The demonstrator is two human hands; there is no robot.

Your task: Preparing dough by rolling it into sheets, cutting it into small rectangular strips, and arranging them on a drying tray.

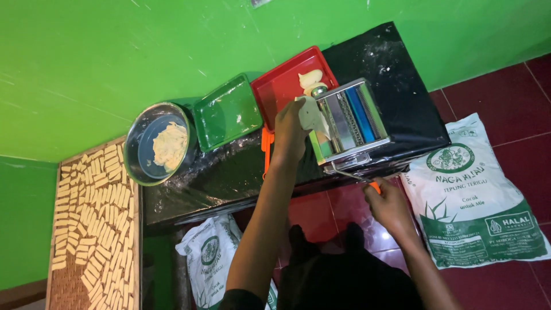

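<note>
Basically, left hand (288, 127) was reached forward over the desk (229, 178), forearm nearly straight, fingers curled and pinching a pale dough sheet (310, 114) at the near-left top of the pasta machine (349, 121). Right hand (388, 202) sat lower, off the desk's front edge, fingers wrapped tight round the orange-tipped crank handle (356, 175); wrist bent inward.

Dough sheet hung flat from the left fingers, long axis running from the fingers toward the machine's rollers, touching the machine body. Crank's long axis ran from the machine's side down to the right fingers.

Beyond the left fingers: red tray (281, 86) with dough pieces (310, 79). Left of them: green tray (227, 112), then a metal bowl (155, 143) holding dough. Far left, a woven mat (94, 218) covered with cut strips. Flour sacks (470, 195) lay on the floor beside the right hand.
</note>
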